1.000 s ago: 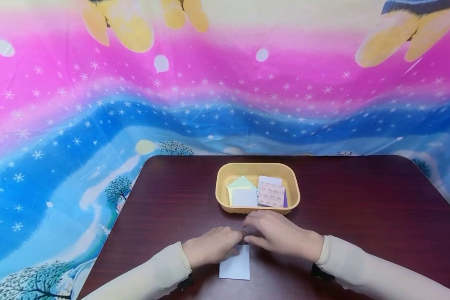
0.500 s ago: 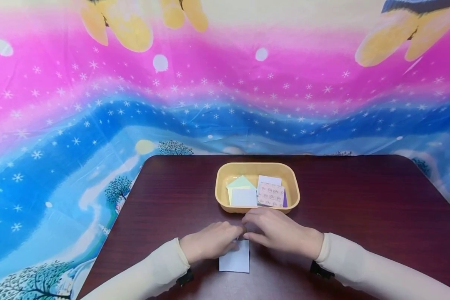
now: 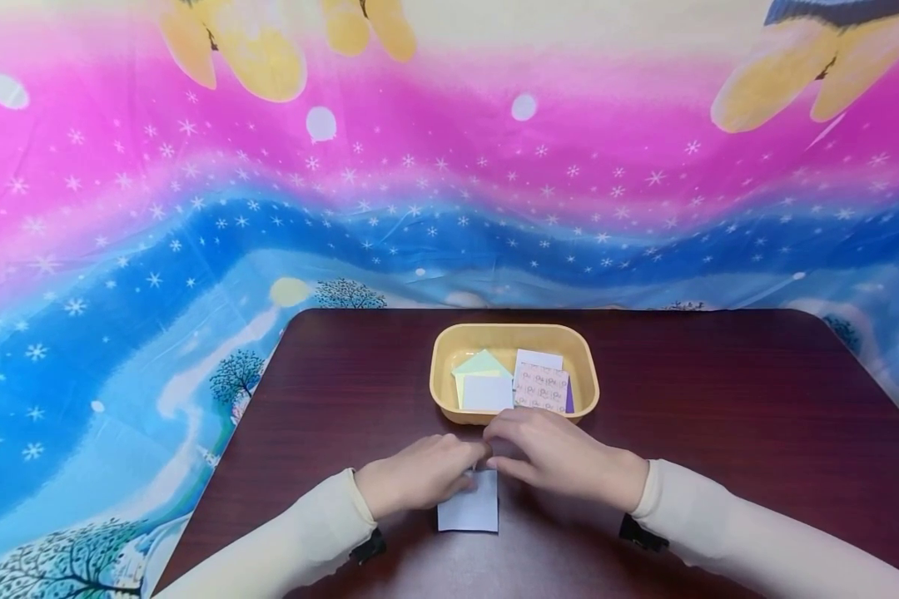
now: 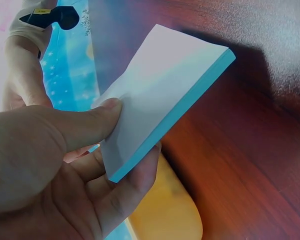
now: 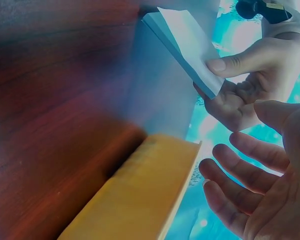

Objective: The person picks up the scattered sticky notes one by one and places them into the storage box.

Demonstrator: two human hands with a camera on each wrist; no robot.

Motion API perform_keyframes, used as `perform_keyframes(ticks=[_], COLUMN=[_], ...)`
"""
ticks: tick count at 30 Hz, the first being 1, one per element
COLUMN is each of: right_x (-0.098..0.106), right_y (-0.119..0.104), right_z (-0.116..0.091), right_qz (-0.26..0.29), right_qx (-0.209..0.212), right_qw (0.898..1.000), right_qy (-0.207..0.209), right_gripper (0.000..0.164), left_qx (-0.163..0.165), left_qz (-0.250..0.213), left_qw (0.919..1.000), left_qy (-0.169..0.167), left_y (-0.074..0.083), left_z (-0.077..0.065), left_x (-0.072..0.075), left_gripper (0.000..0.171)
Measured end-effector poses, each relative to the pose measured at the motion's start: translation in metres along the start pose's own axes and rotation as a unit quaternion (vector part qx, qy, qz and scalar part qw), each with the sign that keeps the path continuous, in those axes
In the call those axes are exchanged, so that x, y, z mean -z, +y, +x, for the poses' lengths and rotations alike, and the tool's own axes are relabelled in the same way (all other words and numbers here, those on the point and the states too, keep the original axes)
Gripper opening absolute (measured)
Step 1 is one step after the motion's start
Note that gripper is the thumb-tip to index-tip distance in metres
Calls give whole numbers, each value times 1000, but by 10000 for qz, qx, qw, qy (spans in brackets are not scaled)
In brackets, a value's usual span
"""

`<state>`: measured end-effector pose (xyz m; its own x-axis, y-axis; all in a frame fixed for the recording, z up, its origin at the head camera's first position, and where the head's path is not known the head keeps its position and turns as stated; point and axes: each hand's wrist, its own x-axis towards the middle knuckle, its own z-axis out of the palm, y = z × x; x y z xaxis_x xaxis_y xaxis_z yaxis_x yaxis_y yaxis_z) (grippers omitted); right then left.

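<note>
A pad of sticky notes (image 3: 470, 506), with a white top sheet and a blue side edge, is held above the table by my left hand (image 3: 418, 474). In the left wrist view the thumb presses on the top of the note pad (image 4: 162, 90) while the fingers support it from below. My right hand (image 3: 565, 453) hovers beside the left hand, in front of the basket. The right wrist view shows this right hand (image 5: 270, 195) with loosely bent fingers, apart from the pad and holding nothing.
A yellow plastic basket (image 3: 440, 366) stands behind the hands on the dark red-brown table (image 3: 719, 399). It holds several note pads, including a green one (image 3: 485, 361), a pale one (image 3: 489, 393) and a pink patterned one (image 3: 541, 386). A printed cloth (image 3: 419, 183) hangs behind the table.
Both hands have shifted slightly forward, toward the basket. The note pad in the left hand has moved with them, and its visible top looks shorter in the head view.
</note>
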<state>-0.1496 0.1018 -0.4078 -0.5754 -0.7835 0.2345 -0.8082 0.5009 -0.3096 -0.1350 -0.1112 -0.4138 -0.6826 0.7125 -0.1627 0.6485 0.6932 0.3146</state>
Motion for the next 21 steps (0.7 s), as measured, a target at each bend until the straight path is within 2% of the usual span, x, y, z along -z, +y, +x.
perform_keyframes(ticks=[11, 21], right_x=[7, 14], right_y=[3, 3], right_z=[4, 5], right_qz=[6, 170], right_qx=[3, -76], right_qw=[9999, 9997], right_qy=[130, 140], right_gripper=[18, 20], left_qx=[-92, -177], left_qz=[-97, -179], left_qw=[9999, 9993], left_qy=[85, 258], left_y=[-4, -6], left_z=[0, -2], left_x=[6, 11], left_gripper=[21, 20])
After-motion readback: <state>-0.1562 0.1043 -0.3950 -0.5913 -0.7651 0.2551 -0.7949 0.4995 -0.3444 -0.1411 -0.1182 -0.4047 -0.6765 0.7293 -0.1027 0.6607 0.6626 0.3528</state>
